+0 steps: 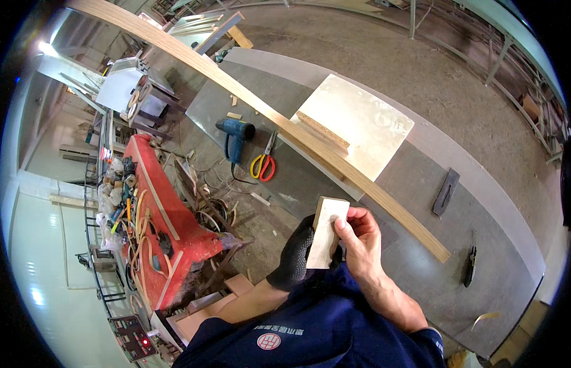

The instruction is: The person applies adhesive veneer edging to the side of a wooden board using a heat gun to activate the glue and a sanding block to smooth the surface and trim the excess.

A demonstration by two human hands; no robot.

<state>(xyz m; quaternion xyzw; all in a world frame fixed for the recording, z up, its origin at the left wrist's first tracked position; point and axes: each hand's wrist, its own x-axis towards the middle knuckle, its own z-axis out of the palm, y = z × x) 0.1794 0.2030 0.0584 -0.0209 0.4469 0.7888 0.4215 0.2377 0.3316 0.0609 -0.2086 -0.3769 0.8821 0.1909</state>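
Note:
My left hand [291, 256], in a black dotted glove, grips a small pale wooden block [326, 236] from its left side, close to my body. On the block's right side my bare right hand [363, 242] holds it too, with the thumb on its face and the fingers curled behind. Just beyond both hands, a long wooden strip [248, 101] runs diagonally across the grey worktable [414, 233]. Under and behind the strip lies a pale board [374, 116], with a short chipboard piece [323, 131] on it.
A blue heat gun [236, 140] and scissors [264, 164] with red and yellow handles lie left of the strip. A flat black tool [446, 193] and a dark-handled hand tool [470, 267] lie on the right. Left stands a red machine [159, 214] cluttered with strips and tools.

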